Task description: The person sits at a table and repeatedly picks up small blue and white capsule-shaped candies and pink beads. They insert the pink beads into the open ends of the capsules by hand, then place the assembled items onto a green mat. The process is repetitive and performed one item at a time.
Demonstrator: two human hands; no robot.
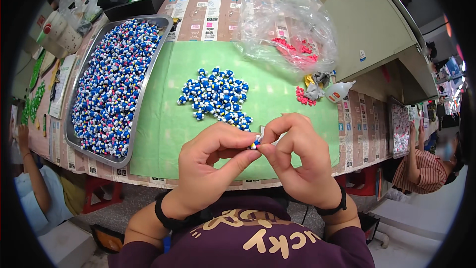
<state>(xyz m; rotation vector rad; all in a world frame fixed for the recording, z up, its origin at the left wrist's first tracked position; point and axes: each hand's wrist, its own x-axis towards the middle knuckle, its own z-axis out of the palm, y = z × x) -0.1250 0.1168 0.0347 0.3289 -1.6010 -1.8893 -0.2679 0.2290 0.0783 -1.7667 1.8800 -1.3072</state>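
Note:
Between my two hands, over the near part of the green mat, is a tiny blue-and-white figurine (254, 145) with a bit of yellow. My left hand (210, 161) pinches it between thumb and fingertips. On its right side, my right hand (300, 156) has thumb and forefinger pinched at a tiny pink piece (258, 146), touching the figurine. The fingertips cover much of both. Just beyond my hands lies a loose pile of similar blue-and-white figurines (214, 93). A small heap of pink pieces (305, 97) rests at the mat's far right.
A metal tray (99, 158) full of figurines stands at left. Far right are a clear plastic bag (267, 17) with pink pieces, a white squeeze bottle (339, 91) and a grey cabinet (367, 25). Other people sit at both sides, one in a striped shirt (417, 171).

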